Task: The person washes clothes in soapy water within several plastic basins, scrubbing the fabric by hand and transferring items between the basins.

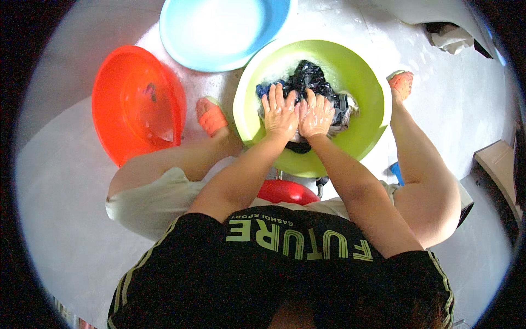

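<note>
A lime-green plastic basin stands on the floor between my feet. Wet clothes lie bunched in it: a dark, glossy garment, a blue piece at its left and a grey-and-pale piece at the right. Both palms rest flat on the pile, side by side. My left hand is wet, its fingers spread and pointing away from me. Just touching it, my right hand lies in the same pose, fingers slightly apart. Whitish suds or water show behind the clothes. What lies under my palms is hidden.
A red basin stands at the left, with a small dark patch inside. Beyond is a light-blue basin, cut off by the top edge. My feet wear orange slippers. A red seat is beneath me; a cardboard piece stands far right.
</note>
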### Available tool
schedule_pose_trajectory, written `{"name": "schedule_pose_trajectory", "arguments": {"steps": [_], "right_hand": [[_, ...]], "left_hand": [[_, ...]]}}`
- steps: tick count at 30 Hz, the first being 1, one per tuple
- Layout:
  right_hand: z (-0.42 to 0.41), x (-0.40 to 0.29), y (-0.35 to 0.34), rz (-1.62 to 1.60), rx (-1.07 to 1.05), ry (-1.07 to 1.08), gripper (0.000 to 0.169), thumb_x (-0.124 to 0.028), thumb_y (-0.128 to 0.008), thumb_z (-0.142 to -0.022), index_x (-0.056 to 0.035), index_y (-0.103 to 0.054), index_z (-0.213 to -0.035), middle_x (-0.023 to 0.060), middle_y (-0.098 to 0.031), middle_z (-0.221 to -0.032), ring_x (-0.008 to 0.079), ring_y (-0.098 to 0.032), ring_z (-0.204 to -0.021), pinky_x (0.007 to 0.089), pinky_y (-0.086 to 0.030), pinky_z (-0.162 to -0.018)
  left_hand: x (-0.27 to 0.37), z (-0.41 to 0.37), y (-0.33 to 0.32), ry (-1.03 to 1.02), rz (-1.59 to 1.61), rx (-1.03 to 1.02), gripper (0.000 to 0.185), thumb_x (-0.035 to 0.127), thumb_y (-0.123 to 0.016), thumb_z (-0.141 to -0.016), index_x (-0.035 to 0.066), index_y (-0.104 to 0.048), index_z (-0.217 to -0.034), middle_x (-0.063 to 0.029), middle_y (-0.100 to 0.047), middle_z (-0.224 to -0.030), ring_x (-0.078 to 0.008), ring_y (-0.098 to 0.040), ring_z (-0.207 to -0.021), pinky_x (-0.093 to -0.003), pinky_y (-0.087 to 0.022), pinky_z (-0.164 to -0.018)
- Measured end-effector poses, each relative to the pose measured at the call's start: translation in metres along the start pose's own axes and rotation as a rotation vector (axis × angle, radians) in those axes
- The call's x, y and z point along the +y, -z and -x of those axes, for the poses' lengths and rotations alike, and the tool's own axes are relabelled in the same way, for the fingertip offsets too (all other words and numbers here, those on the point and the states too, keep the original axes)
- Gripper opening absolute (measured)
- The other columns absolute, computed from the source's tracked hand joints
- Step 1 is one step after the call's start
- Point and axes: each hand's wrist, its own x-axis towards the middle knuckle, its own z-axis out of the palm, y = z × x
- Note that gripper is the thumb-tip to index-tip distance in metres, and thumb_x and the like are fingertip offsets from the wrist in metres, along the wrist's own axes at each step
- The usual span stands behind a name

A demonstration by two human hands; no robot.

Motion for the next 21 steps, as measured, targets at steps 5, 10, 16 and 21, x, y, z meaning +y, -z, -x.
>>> {"name": "schedule_pose_trajectory", "arguments": {"steps": [5,10,16,21], "right_hand": [[-0.050,0.005,-0.018,0.106,-0.208,-0.140,0.039,-0.039,-0.041,-0.089,-0.0147,-0.052,-0.118,0.0139,-0.057,-0.105,0.0334,-0.048,-0.103,0.0478,-0.034,-0.087],[-0.087,0.047,-0.069,0.276,-0.435,0.098,0.046,-0.039,-0.044,-0.085,-0.0089,-0.057,-0.117,0.0159,-0.056,-0.120,0.0278,-0.054,-0.111,0.0417,-0.041,-0.094],[-0.160,0.068,-0.029,-0.645,-0.747,-0.366,0.068,-0.056,-0.063,-0.070,-0.0071,-0.058,-0.116,0.0167,-0.053,-0.123,0.0292,-0.051,-0.111,0.0406,-0.038,-0.096],[-0.148,0.043,0.072,-1.205,-0.840,-0.406,0.026,-0.026,-0.067,-0.071,-0.0056,-0.065,-0.087,0.0087,-0.064,-0.086,0.0184,-0.060,-0.075,0.0321,-0.049,-0.069]], "left_hand": [[-0.003,-0.058,-0.010,-0.025,-0.093,-0.216,0.033,0.031,-0.043,-0.089,0.009,-0.057,-0.108,-0.0183,-0.052,-0.113,-0.0292,-0.045,-0.105,-0.0490,-0.023,-0.097],[-0.012,-0.087,-0.024,0.047,-0.032,-0.514,0.038,0.034,-0.041,-0.088,0.010,-0.061,-0.109,-0.0157,-0.059,-0.111,-0.0290,-0.053,-0.106,-0.0458,-0.031,-0.097],[-0.010,-0.100,0.020,0.169,0.047,-0.485,0.051,0.049,-0.037,-0.087,0.011,-0.063,-0.109,-0.0148,-0.059,-0.114,-0.0290,-0.053,-0.108,-0.0419,-0.037,-0.095],[0.008,-0.024,0.074,-0.050,-0.019,-0.538,0.052,0.046,-0.033,-0.088,0.010,-0.071,-0.079,-0.0143,-0.067,-0.081,-0.0309,-0.064,-0.078,-0.0438,-0.042,-0.083]]}}
